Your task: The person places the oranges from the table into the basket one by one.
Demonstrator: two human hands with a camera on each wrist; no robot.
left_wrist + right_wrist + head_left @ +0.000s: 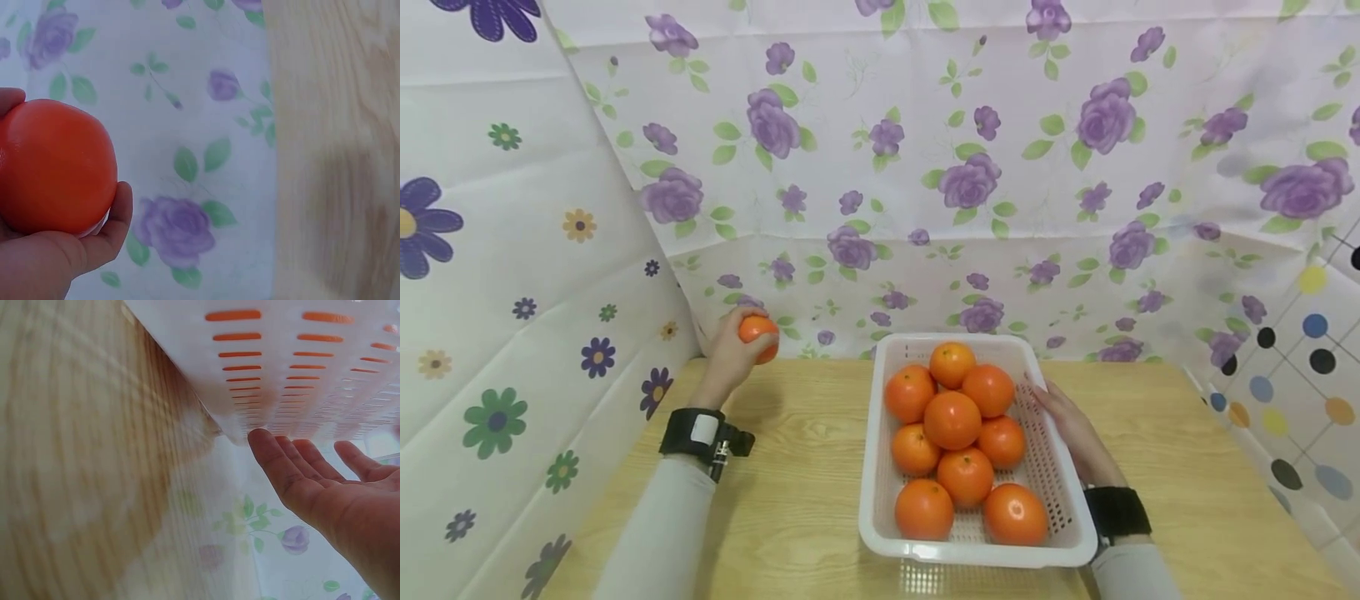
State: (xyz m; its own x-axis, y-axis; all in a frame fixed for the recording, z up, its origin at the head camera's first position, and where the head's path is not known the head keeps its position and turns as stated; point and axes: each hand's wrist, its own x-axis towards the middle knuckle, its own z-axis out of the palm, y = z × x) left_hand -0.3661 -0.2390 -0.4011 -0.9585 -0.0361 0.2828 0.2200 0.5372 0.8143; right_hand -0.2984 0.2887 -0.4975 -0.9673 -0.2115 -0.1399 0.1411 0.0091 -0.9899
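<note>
On the left in the head view, my left hand (733, 350) grips a single orange (759, 337), raised over the table, with fingers and thumb around it. The same orange (56, 169) fills the left edge of the left wrist view. A white perforated plastic basket (1052, 450) stands right of centre, holding several oranges (952, 420) heaped in its middle and near end. Against the basket's right side rests my right hand (1078, 429), a fingertip reaching over the rim. From below, its fingers (281, 465) look straight, with their tips at the slotted outer wall.
The wood-grain table (812, 467) extends on both sides of the basket. Behind it hangs a white sheet (880, 183) with purple roses. A flowered sheet (535, 333) closes the left side, and a dotted one (1300, 400) the right.
</note>
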